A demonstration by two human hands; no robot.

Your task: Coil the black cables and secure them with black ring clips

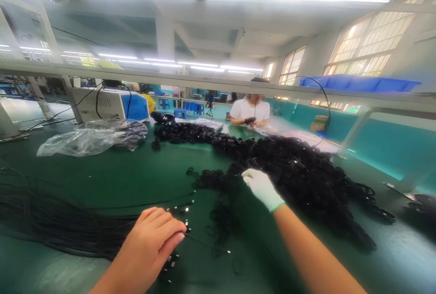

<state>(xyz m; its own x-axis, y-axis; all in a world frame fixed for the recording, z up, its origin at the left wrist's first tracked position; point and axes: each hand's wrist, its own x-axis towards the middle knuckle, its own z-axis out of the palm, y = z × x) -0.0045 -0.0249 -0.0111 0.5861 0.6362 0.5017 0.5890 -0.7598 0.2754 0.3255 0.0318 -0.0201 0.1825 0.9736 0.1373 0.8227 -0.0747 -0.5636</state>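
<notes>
My left hand [155, 237], bare, is closed over the connector ends of a bundle of black cables [75, 223] at the lower left; a thin cable with a metal tip [214, 245] sticks out past its fingertips. My right hand [262, 187], in a white glove, reaches to the near left edge of a large pile of black coiled pieces [306, 171]. Its fingers are bent together at the pile, and whatever they hold is too small to make out. Small black rings [213, 179] lie loosely to the left of the glove.
A crumpled clear plastic bag [81, 139] lies at the back left, before a white and blue machine [111, 103]. Across the green table [153, 167] sits a person in a white shirt [250, 110]. A shelf with a blue tray [361, 83] spans above.
</notes>
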